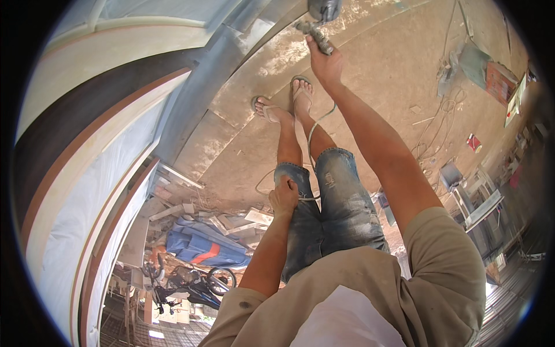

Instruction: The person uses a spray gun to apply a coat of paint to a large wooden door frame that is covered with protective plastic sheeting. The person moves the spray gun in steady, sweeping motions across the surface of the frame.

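My right hand (327, 62) reaches far forward, its fingers closed around the handle of a metal spray gun (321, 44). A dark grey paint cup (324, 9) sits at the gun, cut off by the upper edge of the view. A thin pale air hose (310, 139) hangs below that hand and curves down past my legs. Near my thigh, my left hand (284, 195) is closed on the hose, which loops out on its other side. To the left of the gun stands a row of tall framed panels (104, 124), some covered with clear film.
Brown sheets (243, 150) cover the floor under my sandalled feet. Behind on the left lie wood offcuts (254, 217), a blue tarp (202, 243) and a parked motorcycle (191, 286). Cords (442, 115), a red-and-white can (474, 142) and a reddish box (500, 81) are on the right.
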Demonstrator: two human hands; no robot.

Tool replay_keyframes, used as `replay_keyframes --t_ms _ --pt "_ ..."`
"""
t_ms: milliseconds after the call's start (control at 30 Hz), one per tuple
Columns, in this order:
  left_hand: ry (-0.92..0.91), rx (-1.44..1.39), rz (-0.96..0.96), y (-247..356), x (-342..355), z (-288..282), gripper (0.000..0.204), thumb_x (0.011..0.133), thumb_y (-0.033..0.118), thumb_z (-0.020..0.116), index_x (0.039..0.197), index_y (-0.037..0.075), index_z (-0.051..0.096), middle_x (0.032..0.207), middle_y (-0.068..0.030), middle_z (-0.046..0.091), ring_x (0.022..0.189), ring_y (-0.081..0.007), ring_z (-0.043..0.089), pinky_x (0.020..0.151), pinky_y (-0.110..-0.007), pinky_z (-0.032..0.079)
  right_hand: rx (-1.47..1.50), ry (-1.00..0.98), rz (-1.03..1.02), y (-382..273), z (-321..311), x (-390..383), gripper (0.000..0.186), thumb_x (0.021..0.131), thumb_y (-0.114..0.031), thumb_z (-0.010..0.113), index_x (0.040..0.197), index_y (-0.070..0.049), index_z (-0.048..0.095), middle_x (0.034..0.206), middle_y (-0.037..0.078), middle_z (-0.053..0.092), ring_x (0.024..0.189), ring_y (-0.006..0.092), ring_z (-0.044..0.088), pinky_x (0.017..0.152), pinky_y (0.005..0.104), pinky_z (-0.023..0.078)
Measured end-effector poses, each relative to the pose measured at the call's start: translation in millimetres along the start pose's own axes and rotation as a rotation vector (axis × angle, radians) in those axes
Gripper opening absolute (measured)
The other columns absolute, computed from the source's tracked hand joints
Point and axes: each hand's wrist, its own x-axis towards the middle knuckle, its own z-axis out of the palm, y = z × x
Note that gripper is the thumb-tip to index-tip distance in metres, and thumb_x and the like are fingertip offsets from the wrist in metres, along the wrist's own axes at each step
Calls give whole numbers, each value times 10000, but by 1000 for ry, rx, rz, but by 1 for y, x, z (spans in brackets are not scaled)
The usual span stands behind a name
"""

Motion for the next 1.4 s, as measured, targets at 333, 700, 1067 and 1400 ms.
replay_keyframes --t_ms 333,700,1067,1400 --pt "9 -34 -12 -2 0 4 181 937 294 531 1037 152 583 822 -210 712 754 -445 682 729 -569 495 -65 -285 50 1 5 -26 570 822 -599 732 979 -52 750 786 192 713 813 366 706 727 446 523" --pt "-16 -52 -44 0 1 3 193 939 322 540 1048 174 599 825 -208 715 786 -446 686 740 -567 502 0 177 29 -6 2 43 452 889 -433 746 963 13 746 725 128 689 686 206 622 670 392 487" --pt "3 -55 -26 2 4 -4 196 937 323 544 1050 172 595 827 -220 710 787 -453 683 730 -569 504 -6 -362 30 -28 -16 -41 468 870 -486 744 1034 -47 755 728 108 685 687 209 640 664 383 499" --pt "24 -63 -20 0 6 -10 168 931 295 545 1012 156 592 827 -212 711 762 -451 680 729 -577 495 -14 90 -50 -61 -2 29 533 849 -529 739 987 -14 749 785 211 707 798 379 698 729 457 515"
